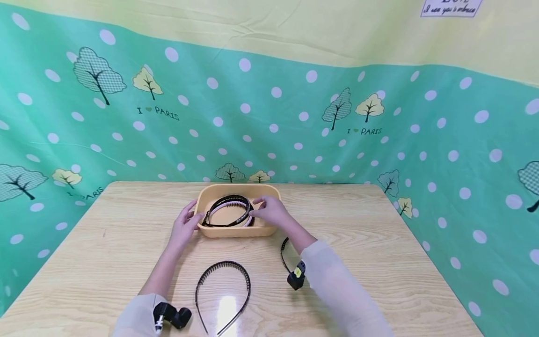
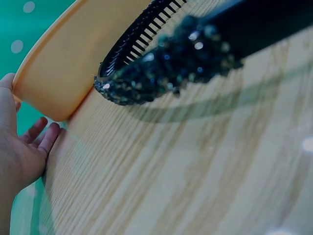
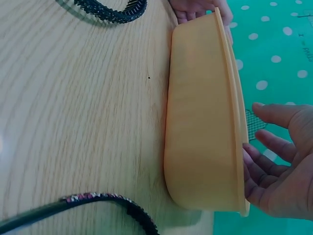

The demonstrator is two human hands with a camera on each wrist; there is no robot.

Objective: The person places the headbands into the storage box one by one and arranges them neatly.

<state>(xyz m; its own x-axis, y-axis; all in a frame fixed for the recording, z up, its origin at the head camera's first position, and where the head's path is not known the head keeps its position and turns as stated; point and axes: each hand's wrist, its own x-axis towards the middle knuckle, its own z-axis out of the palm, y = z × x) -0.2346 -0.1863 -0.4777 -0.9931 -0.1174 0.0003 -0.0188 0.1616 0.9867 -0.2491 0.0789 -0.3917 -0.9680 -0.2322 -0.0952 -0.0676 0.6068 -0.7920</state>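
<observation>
Your L hand point(image 1: 184, 224) grips the L end of a light-orange plastic box point(image 1: 236, 232), thumb over the rim, other fingers against the outside wall. Your R hand point(image 1: 269, 209) is over the R part of the box; its fingers are spread apart, w/ nothing seen btwn the ones in view, though some tips go behind the rim in the R wrist view, so can't tell whether they touch anything inside. The box sits upright nr the far edge of a pale wood-grain table point(image 1: 358, 262), long side toward you. In it lie several headbands in overlapping loops: black ones point(image 1: 231, 198) and a pale lilac one point(image 1: 229, 204), just beside your R fingertips. On the table btwn your forearms, nearer you, is a black toothed headband point(image 1: 227, 263), ends toward you, w/ dark sparkly stones seen in the L wrist view. Another dark headband point(image 1: 282, 250) lies partly hidden under your R forearm; R wrist view shows silvery & reddish stones on it. Bkgd: teal curtain point(image 1: 252, 121) w/ pale dots & printed trees, cream at top.
</observation>
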